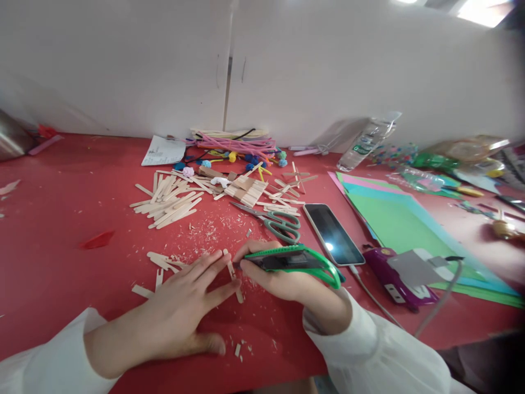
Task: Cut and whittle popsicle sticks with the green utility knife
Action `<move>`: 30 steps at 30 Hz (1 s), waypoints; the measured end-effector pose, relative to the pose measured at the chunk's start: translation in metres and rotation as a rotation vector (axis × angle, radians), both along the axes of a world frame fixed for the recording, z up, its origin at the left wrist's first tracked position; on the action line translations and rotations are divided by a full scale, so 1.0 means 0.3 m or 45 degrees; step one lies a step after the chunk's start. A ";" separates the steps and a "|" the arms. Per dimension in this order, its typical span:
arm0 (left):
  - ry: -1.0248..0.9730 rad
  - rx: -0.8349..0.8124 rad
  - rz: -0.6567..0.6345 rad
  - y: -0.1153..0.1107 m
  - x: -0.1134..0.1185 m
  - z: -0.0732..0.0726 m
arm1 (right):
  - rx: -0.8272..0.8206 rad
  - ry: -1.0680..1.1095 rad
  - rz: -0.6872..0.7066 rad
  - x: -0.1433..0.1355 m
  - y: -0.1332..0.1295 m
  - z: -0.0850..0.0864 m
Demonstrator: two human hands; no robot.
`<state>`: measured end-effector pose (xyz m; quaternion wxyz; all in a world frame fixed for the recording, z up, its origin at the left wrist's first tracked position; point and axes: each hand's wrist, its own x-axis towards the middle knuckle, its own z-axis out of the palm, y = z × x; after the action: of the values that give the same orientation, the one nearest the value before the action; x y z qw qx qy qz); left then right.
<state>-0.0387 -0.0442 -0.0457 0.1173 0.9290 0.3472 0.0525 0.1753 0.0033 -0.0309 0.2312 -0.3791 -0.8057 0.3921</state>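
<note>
Two hands over a red table [61,219], both in white sleeves. Left hand [186,298] flat and open, fingers spread, gripping nothing, fingertips pressing on one wooden stick [233,275] lying on the table between the two hands. Right hand [279,276] closed around one green cutter [295,260], fingers wrapped along its body, its nose pointing left at the upper part of the stick; whether the blade touches the wood, impossible to tell. Stick lying roughly lengthwise away from the body, near the front edge of the table, ringed by pale shavings and a few short offcuts.

Just behind the cutter, one pair of scissors [276,221] with grey-green handles, lying flat. Beside it to the right, one phone [333,234], screen up, a cable running from its near end. Further right, one purple gadget [396,276] resting on the edge of a stack of coloured paper sheets [394,219], at least four colours showing: pink, blue, green, light green.

Behind the left hand, a loose pile of sticks [170,202], too many to count, well over a dozen. Near it, one small panel of glued sticks [248,190]. At the back by the wall, a bundle of pink pipe cleaners [241,145], several small pompoms [205,163] and one white paper slip [163,150]. One red scrap [97,239] on the left, well apart from the rest. One clear plastic bag [367,141] leaning near the wall.
</note>
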 end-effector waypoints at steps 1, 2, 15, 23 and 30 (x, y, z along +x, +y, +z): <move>0.000 -0.008 -0.004 0.002 -0.001 0.001 | 0.005 0.014 0.015 -0.001 -0.002 0.000; -0.002 -0.016 -0.008 0.004 -0.002 0.001 | 0.011 0.021 0.022 -0.002 -0.004 0.000; 0.003 -0.129 -0.004 0.004 -0.005 0.002 | 0.155 -0.066 0.166 -0.022 -0.037 0.020; 0.036 -0.143 0.001 0.001 -0.008 -0.008 | 0.448 -0.179 0.256 -0.019 -0.040 -0.023; 0.090 -0.237 0.043 0.004 0.007 0.018 | 0.168 0.008 0.069 -0.040 -0.054 -0.002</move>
<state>-0.0365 -0.0429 -0.0404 0.1899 0.9094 0.3700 -0.0107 0.1633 -0.0131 -0.0315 0.2474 -0.3400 -0.8390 0.3455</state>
